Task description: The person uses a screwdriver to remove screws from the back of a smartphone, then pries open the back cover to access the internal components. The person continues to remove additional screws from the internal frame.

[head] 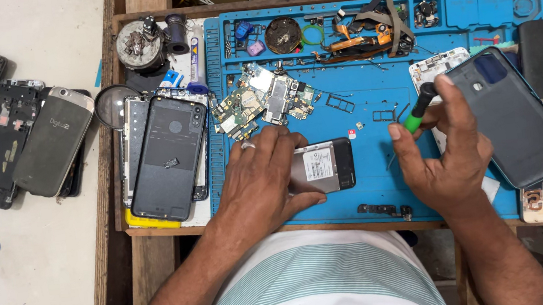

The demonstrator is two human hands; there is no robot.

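At the centre of a ribbed blue silicone repair mat (372, 88), the left hand (263, 173) presses flat, fingers spread, on an opened phone (323, 166) with a grey metal battery. At three o'clock, the right hand (443, 154) pinches a green-and-black screwdriver (420, 108). Bare circuit boards (259, 100) lie heaped at eleven o'clock

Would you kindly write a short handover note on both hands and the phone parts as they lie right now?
Left hand: pressed flat on the opened phone lying on the blue mat.
Right hand: grip closed on a green-and-black screwdriver, tip hidden.
Nearby: circuit boards heaped on the mat, dark back cover to the right, another dark phone to the left.
Done: phone's back is off, battery exposed.
Left: cannot tell from this view.
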